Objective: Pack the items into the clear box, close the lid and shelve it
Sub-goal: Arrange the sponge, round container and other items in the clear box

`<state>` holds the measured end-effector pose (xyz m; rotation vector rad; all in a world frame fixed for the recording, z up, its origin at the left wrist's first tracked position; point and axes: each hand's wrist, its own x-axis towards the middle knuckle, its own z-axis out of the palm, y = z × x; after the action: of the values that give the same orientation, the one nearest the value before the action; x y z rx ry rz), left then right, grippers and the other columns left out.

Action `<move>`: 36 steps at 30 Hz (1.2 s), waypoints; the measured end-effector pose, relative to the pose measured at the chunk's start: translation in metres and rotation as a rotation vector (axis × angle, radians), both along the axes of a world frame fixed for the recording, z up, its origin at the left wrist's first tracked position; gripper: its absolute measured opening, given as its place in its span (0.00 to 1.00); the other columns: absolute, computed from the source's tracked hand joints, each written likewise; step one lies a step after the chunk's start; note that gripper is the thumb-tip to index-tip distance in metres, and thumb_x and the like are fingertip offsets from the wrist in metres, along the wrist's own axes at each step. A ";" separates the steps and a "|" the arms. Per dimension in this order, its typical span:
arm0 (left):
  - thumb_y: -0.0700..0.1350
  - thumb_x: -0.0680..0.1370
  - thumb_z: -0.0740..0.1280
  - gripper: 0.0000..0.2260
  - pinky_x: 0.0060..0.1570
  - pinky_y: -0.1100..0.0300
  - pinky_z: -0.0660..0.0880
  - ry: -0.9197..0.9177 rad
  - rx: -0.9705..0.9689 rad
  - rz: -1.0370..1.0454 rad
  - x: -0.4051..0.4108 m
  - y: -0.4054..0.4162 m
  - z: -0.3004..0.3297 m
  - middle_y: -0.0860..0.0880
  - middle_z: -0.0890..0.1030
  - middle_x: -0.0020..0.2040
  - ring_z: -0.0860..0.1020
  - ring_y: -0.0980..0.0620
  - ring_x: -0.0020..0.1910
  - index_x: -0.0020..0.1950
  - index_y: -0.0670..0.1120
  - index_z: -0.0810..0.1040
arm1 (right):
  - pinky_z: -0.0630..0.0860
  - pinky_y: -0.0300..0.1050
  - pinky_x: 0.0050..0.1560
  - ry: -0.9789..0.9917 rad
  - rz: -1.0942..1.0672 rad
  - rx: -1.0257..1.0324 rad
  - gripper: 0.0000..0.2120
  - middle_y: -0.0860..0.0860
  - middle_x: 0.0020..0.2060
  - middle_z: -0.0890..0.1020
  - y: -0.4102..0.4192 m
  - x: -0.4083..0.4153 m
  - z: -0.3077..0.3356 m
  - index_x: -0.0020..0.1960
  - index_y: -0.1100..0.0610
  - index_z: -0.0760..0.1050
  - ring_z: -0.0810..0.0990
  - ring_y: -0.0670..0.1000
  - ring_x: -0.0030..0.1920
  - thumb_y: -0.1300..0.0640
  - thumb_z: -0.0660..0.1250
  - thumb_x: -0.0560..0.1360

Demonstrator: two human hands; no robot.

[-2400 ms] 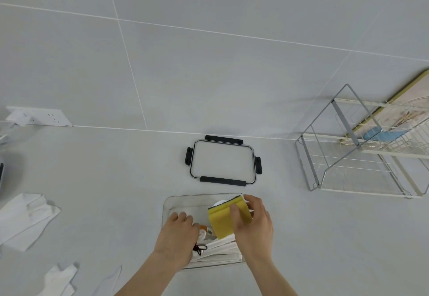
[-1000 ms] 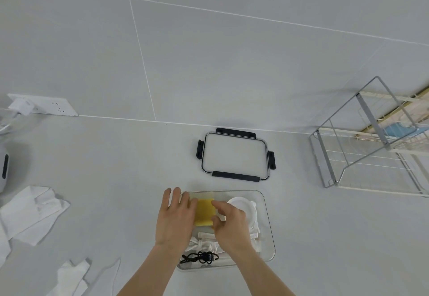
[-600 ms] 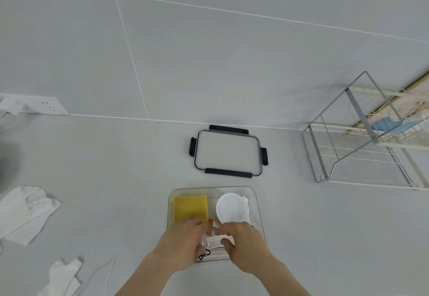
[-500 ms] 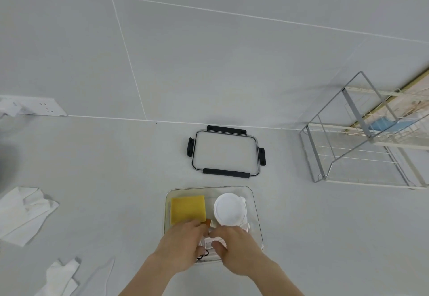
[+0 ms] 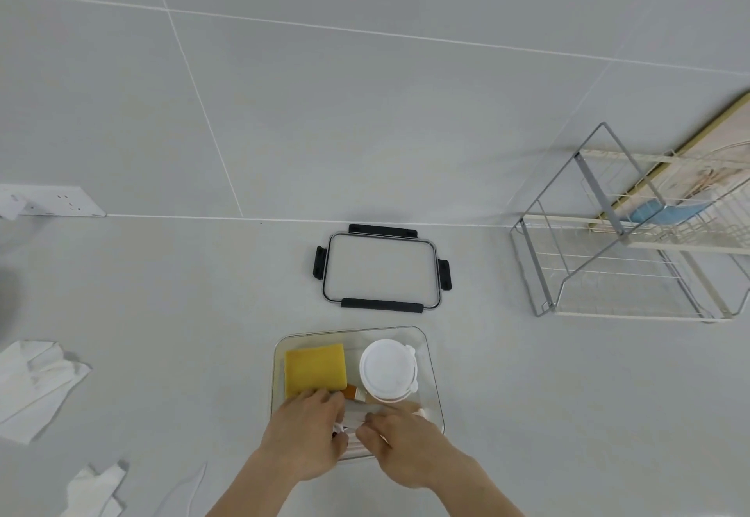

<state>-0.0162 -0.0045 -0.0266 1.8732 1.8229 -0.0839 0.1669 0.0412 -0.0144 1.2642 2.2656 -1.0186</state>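
The clear box stands open on the grey counter in front of me. Inside it, a yellow sponge lies flat at the far left and a white round lidded tub sits at the far right. An orange-handled brush shows between them. My left hand and my right hand are both in the near half of the box, fingers bent onto white folded items that they mostly hide. The box lid, clear with black clips, lies flat beyond the box.
A two-tier wire rack stands at the right, with a blue object on its upper tier. White cloths lie at the left and another cloth at the bottom left. A wall socket sits at the far left.
The sponge went from my right hand into the box's far left. Both hands then drew back to the near half, onto the white folded items.
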 end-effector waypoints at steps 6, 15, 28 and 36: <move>0.55 0.75 0.60 0.09 0.42 0.56 0.67 -0.081 -0.083 0.023 -0.003 0.002 0.001 0.55 0.81 0.54 0.76 0.50 0.54 0.51 0.53 0.70 | 0.70 0.52 0.64 0.019 -0.032 0.043 0.21 0.50 0.62 0.80 0.001 0.005 -0.005 0.62 0.51 0.77 0.73 0.55 0.66 0.40 0.53 0.81; 0.54 0.77 0.58 0.17 0.61 0.56 0.66 -0.078 -0.110 -0.002 0.002 0.001 -0.009 0.54 0.77 0.62 0.71 0.50 0.64 0.65 0.53 0.69 | 0.70 0.53 0.64 0.057 0.019 0.130 0.23 0.48 0.66 0.76 -0.001 0.004 -0.013 0.65 0.51 0.73 0.73 0.56 0.65 0.39 0.51 0.81; 0.59 0.81 0.53 0.21 0.65 0.60 0.67 -0.106 0.039 -0.032 0.012 -0.005 -0.014 0.58 0.75 0.66 0.68 0.55 0.67 0.72 0.54 0.67 | 0.70 0.52 0.64 0.007 0.014 0.120 0.24 0.47 0.63 0.78 -0.001 0.008 -0.010 0.64 0.50 0.74 0.73 0.54 0.66 0.38 0.48 0.82; 0.54 0.81 0.52 0.19 0.65 0.59 0.66 -0.184 -0.016 -0.029 0.000 -0.005 -0.004 0.59 0.77 0.64 0.70 0.54 0.64 0.72 0.59 0.63 | 0.67 0.47 0.67 0.090 0.026 0.146 0.23 0.46 0.61 0.80 -0.002 0.013 -0.009 0.65 0.48 0.73 0.72 0.50 0.65 0.37 0.51 0.81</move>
<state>-0.0166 -0.0092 -0.0306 1.8322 1.6662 0.0619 0.1797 0.0391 -0.0236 1.2649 2.4579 -0.9334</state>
